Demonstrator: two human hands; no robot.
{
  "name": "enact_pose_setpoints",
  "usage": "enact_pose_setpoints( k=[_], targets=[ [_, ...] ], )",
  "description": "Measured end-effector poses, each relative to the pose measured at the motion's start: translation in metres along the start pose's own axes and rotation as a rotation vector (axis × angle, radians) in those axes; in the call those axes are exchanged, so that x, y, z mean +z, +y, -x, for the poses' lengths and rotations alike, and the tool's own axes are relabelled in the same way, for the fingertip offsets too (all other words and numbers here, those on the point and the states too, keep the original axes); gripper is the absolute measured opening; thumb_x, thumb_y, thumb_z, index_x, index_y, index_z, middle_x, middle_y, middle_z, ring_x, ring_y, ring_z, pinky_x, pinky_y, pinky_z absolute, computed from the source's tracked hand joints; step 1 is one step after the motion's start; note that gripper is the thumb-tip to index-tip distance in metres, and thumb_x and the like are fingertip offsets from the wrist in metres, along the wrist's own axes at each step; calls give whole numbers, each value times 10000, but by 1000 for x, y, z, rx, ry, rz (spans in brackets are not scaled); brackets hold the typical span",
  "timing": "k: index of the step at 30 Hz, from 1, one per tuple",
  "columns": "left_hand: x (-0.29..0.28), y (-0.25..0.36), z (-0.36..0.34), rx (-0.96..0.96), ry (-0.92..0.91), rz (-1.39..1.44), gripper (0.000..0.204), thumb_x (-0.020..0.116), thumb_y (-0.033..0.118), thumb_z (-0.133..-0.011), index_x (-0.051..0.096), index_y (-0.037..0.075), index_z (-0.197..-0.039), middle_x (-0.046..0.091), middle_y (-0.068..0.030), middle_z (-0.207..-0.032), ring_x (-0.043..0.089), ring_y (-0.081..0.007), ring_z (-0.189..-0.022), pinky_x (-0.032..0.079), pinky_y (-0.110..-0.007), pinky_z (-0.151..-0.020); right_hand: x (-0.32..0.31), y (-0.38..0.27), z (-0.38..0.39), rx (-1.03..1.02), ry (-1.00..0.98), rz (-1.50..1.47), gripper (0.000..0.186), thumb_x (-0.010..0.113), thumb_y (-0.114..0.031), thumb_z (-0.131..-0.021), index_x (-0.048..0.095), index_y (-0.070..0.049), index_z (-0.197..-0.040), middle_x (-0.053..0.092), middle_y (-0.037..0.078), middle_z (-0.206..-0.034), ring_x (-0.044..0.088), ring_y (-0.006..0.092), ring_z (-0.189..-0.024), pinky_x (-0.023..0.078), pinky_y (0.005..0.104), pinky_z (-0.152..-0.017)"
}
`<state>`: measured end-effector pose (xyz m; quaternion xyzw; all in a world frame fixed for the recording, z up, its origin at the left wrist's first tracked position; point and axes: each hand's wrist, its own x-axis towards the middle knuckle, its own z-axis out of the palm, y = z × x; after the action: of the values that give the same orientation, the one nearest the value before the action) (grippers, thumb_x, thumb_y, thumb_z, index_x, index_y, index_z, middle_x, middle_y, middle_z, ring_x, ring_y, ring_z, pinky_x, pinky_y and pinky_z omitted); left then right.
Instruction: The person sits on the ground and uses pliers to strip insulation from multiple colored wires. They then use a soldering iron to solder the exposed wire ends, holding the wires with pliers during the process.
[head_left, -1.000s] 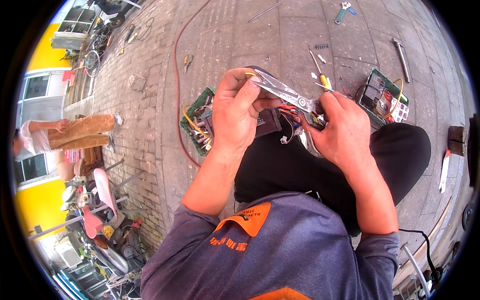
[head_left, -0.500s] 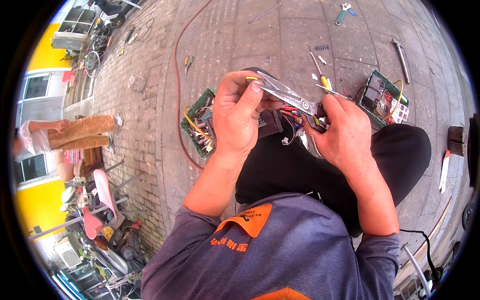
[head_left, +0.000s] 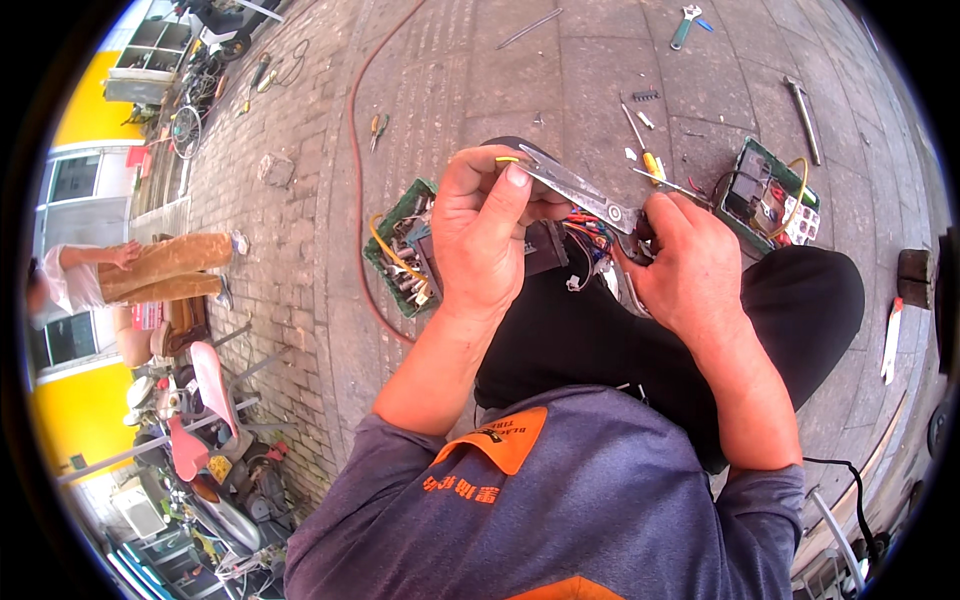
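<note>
My right hand (head_left: pixel 690 260) grips a pair of scissors (head_left: pixel 590 197) by the handles, the blades pointing left toward my other hand. My left hand (head_left: pixel 487 235) is closed in a pinch around a thin yellow wire (head_left: pixel 508 159), its thumb touching the blades near their tips. The wire's end lies beside the blades; whether it is between them I cannot tell. Below the scissors, a dark grey box (head_left: pixel 545 250) sits by my lap with a bundle of coloured wires (head_left: pixel 592 232) beside it, partly hidden by my hands.
Green baskets of tools and parts stand left (head_left: pixel 412 285) and right (head_left: pixel 750 165). On the paving lie a yellow-handled screwdriver (head_left: pixel 652 165), an adjustable wrench (head_left: pixel 684 28), a metal bar (head_left: pixel 803 120) and a red hose (head_left: pixel 354 150). Another person (head_left: pixel 160 265) stands far left, near parked scooters.
Both hands stay nearly in place, shifting only slightly. The scissor blades look a little closer together, and the scissors' handles are turned slightly in my right hand.
</note>
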<state>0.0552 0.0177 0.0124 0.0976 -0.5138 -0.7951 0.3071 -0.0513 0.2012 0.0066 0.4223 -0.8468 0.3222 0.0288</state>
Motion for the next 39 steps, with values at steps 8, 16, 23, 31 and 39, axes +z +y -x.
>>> enact_pose_setpoints(
  k=[8, 16, 23, 31, 39],
  targets=[
    [0, -7, -2, -28, 13, 27, 120, 607, 110, -1072, 637, 68, -1180, 741, -126, -1071, 750, -240, -942, 650, -373, -808, -5, 2, -2, 56, -121, -139, 264, 850, -202, -768, 626, -66, -802, 658, 121, -764, 684, 367, -725, 544, 471, -650],
    [9, -2, -6, -51, -31, 53, 173, 662, 59, -1033, 594, 55, -1192, 684, -72, -1037, 719, -197, -916, 636, -362, -831, -9, 1, -1, 95, -151, -117, 291, 868, -238, -777, 642, -60, -815, 678, 128, -771, 698, 372, -744, 552, 472, -666],
    [3, -5, -9, -50, -57, -37, 224, 697, 51, -1014, 580, 45, -1206, 678, -83, -1027, 713, -194, -912, 621, -358, -844, -9, 2, 0, 104, -137, -108, 308, 868, -256, -778, 633, -59, -806, 676, 130, -774, 697, 373, -744, 554, 472, -668],
    [1, -8, -10, -89, -56, 40, 209, 686, 81, -1028, 584, 51, -1208, 685, -89, -1032, 715, -208, -922, 617, -384, -850, -9, 1, 1, 94, -126, -105, 295, 855, -240, -776, 627, -55, -805, 664, 135, -757, 694, 380, -728, 553, 479, -661],
    [3, -8, -6, -57, 1, -40, 171, 637, 53, -1027, 596, 43, -1193, 699, -100, -1037, 722, -211, -922, 622, -381, -830, -12, 0, -2, 103, -187, -140, 312, 861, -252, -783, 636, -36, -788, 683, 155, -766, 708, 385, -752, 553, 473, -664]
  ],
)
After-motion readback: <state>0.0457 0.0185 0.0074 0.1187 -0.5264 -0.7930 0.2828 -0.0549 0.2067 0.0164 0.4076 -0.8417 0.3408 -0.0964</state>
